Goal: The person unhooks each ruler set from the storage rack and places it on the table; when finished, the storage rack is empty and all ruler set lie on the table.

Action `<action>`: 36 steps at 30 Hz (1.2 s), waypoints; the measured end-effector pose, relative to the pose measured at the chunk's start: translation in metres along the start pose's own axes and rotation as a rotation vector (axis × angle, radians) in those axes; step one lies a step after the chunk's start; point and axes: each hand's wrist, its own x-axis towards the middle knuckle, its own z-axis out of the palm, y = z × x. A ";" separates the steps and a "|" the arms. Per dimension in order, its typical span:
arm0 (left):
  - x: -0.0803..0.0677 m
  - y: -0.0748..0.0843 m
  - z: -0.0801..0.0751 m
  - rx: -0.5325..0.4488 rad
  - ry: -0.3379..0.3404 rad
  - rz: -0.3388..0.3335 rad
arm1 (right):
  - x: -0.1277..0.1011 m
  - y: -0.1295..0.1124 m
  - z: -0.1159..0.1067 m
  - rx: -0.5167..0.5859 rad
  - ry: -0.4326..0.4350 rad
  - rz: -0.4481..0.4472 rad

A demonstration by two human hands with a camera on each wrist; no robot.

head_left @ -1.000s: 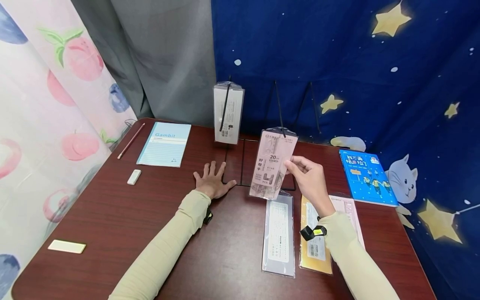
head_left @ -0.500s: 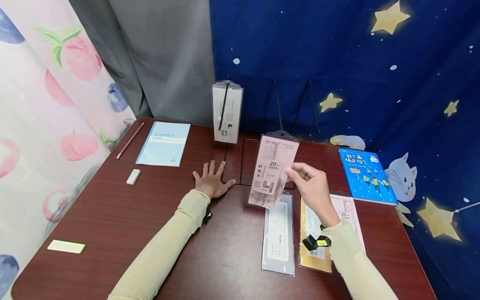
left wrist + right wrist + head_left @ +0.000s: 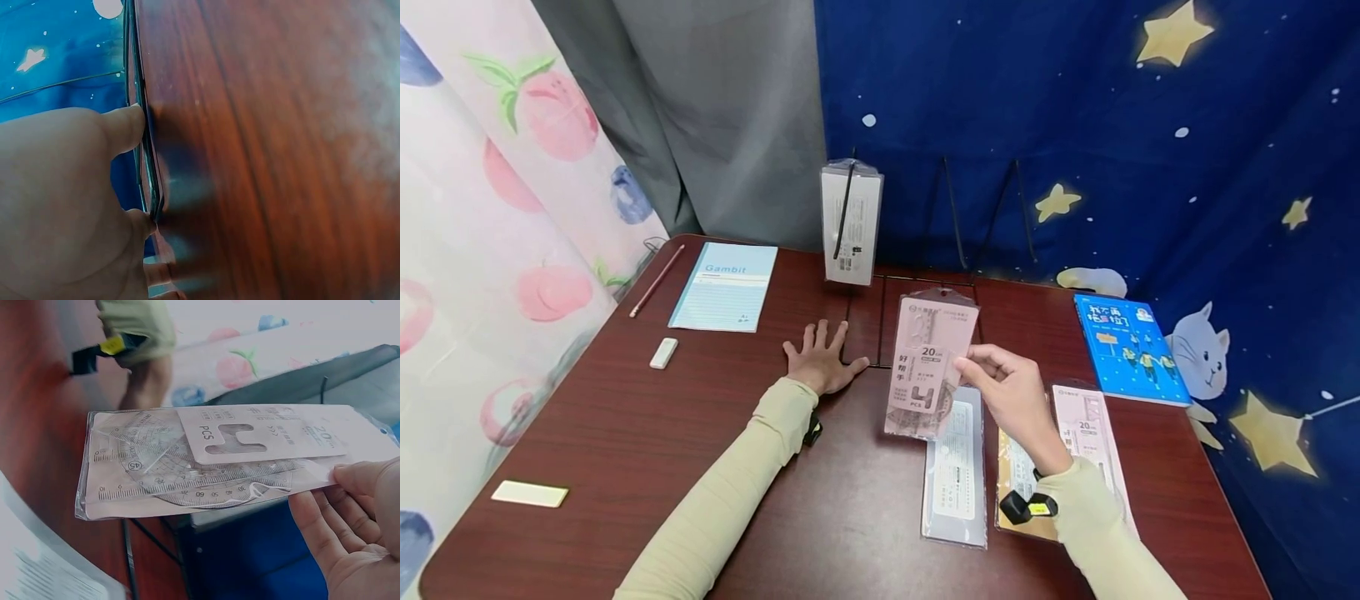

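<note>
Head view shows the right hand [image 3: 1011, 392] pinching a pink ruler-set packet [image 3: 928, 367] by its right edge and holding it upright in the air above the bench [image 3: 625, 433], just in front of a black wire rack [image 3: 955, 217] whose two right-hand prongs are bare. The right wrist view shows the thumb and fingers [image 3: 350, 487] closed on the packet's edge, with a protractor, rulers and a card marked "20" inside the clear sleeve. The left hand [image 3: 822, 360] lies flat and spread on the bench at the rack's base frame; the left wrist view shows its fingers [image 3: 125, 125] straight and pressing against the thin wire, gripping nothing. One white packet [image 3: 848, 221] already hangs on the leftmost prong, so I judge one piece to be hung and the pink one to be off the rack and in hand. Three more packets lie flat on the bench by the right forearm: a clear-white one [image 3: 955, 467], a yellow one [image 3: 1018, 475] partly under the sleeve, and a second pink one [image 3: 1086, 433]; these look not yet hung. Elsewhere on the bench are a light blue notebook [image 3: 726, 286], a pencil [image 3: 657, 281], a white eraser [image 3: 664, 352], a pale strip [image 3: 529, 494] near the front left edge, and a blue picture book [image 3: 1126, 348].
</note>
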 end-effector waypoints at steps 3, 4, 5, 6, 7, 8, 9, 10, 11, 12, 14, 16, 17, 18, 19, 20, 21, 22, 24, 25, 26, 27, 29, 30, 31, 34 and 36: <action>0.000 -0.001 -0.001 0.002 0.001 -0.001 | -0.005 0.001 0.008 0.026 -0.036 0.013; 0.000 -0.001 -0.001 0.002 -0.001 0.000 | -0.006 0.002 0.011 0.031 -0.047 0.020; 0.001 -0.001 -0.001 0.001 -0.002 0.001 | -0.008 0.004 0.014 0.040 -0.058 0.032; 0.001 -0.001 -0.001 0.001 -0.003 0.002 | -0.009 0.004 0.016 0.052 -0.069 0.046; 0.000 -0.001 -0.001 -0.001 -0.003 0.002 | -0.011 0.005 0.019 0.068 -0.082 0.063; 0.000 -0.001 -0.001 -0.003 -0.003 0.003 | -0.012 0.007 0.022 0.085 -0.097 0.077; 0.000 -0.001 -0.001 -0.005 -0.003 0.003 | -0.014 0.008 0.025 0.106 -0.112 0.092; 0.000 -0.001 0.000 -0.006 -0.003 0.003 | -0.015 0.010 0.028 0.125 -0.126 0.110; 0.000 -0.001 0.000 -0.008 -0.002 0.003 | -0.016 0.012 0.031 0.142 -0.139 0.129; 0.000 -0.001 -0.001 -0.008 -0.002 0.001 | -0.017 0.014 0.034 0.153 -0.153 0.149; 0.000 -0.001 -0.001 -0.006 -0.004 -0.002 | -0.020 0.018 0.040 0.163 -0.172 0.182; -0.001 -0.001 -0.001 -0.001 -0.008 -0.006 | -0.021 0.022 0.045 0.171 -0.186 0.211; -0.001 -0.001 -0.001 0.001 -0.009 -0.007 | -0.022 0.025 0.047 0.177 -0.190 0.222; -0.001 0.000 -0.001 0.005 -0.010 -0.008 | -0.023 0.026 0.049 0.185 -0.192 0.229; -0.001 0.000 -0.001 0.008 -0.011 -0.008 | -0.024 0.028 0.051 0.189 -0.194 0.234; -0.002 0.000 -0.002 0.010 -0.011 -0.008 | -0.024 0.030 0.052 0.197 -0.195 0.239; -0.001 0.000 -0.001 0.011 -0.010 -0.008 | -0.025 0.031 0.054 0.202 -0.194 0.247; -0.001 0.001 -0.002 0.013 -0.008 -0.008 | -0.025 0.033 0.055 0.202 -0.193 0.255; -0.002 0.001 -0.002 0.014 -0.008 -0.006 | -0.026 0.037 0.057 0.196 -0.190 0.277; -0.002 0.001 -0.003 0.012 -0.008 -0.005 | -0.026 0.039 0.058 0.188 -0.189 0.292; -0.002 0.001 -0.003 0.012 -0.009 -0.005 | -0.026 0.041 0.060 0.179 -0.187 0.308; -0.002 0.001 -0.003 0.011 -0.011 -0.005 | -0.026 0.043 0.061 0.169 -0.190 0.323; -0.002 0.001 -0.003 0.009 -0.013 -0.004 | -0.027 0.047 0.062 0.142 -0.200 0.347; -0.002 0.001 -0.003 0.009 -0.014 -0.005 | -0.027 0.049 0.063 0.132 -0.209 0.359; -0.002 0.001 -0.003 0.010 -0.014 -0.004 | -0.027 0.050 0.063 0.123 -0.220 0.365; -0.002 0.001 -0.003 0.008 -0.010 -0.002 | -0.028 0.053 0.065 0.117 -0.255 0.383; -0.002 0.001 -0.003 0.004 -0.007 0.000 | -0.028 0.055 0.066 0.120 -0.273 0.397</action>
